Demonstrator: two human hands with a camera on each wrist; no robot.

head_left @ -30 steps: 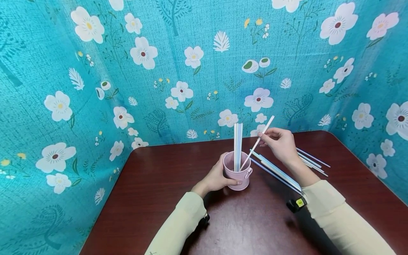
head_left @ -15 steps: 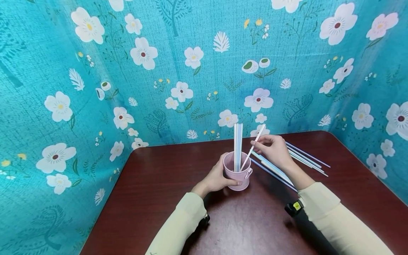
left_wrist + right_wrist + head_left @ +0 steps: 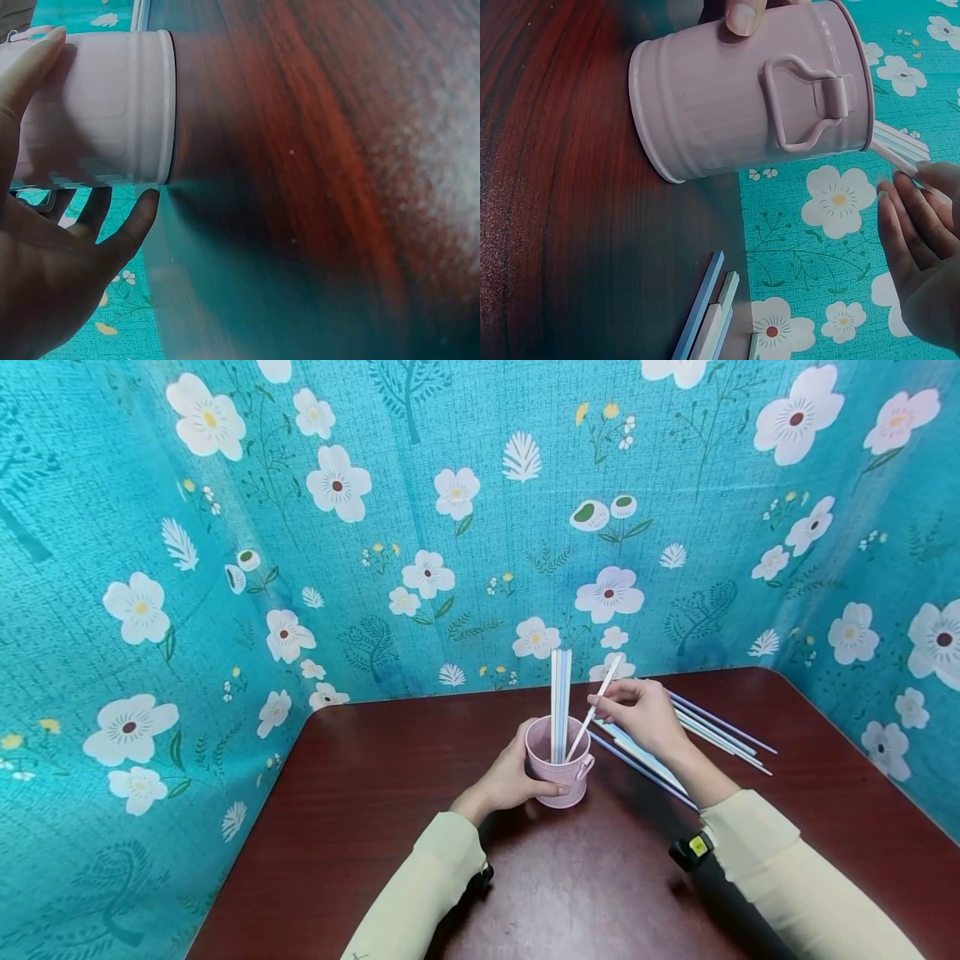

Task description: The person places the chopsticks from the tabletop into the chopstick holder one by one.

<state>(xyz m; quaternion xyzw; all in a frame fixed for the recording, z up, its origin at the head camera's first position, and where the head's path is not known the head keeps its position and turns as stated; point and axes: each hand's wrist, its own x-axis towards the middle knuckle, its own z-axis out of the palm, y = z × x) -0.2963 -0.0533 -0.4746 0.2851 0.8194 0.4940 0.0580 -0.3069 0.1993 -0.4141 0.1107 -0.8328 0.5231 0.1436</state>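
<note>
My left hand (image 3: 513, 777) grips the pale pink bucket (image 3: 558, 785), its thumb across the near side and its fingers around the far side. The bucket stands upright on the table; a small wire handle (image 3: 802, 105) shows on its side in the right wrist view. Inside stand several white and light-blue chopsticks (image 3: 560, 702), close together and upright. My right hand (image 3: 645, 714) pinches a white chopstick (image 3: 606, 683) between thumb and fingers. It leans to the right, its lower end inside the bucket. In the right wrist view, my right fingers (image 3: 911, 225) are beside the bucket's mouth.
On the dark red-brown table (image 3: 375, 777), blue and cream chopsticks (image 3: 645, 764) lie under my right forearm. Another group of chopsticks (image 3: 720, 727) lies farther right. A teal floral cloth (image 3: 450, 568) hangs behind the table and along its sides.
My right hand has moved left and down with the white chopstick, whose top has sunk and come closer to the others. Over the last half second it has barely moved. The left hand and bucket have stayed put.
</note>
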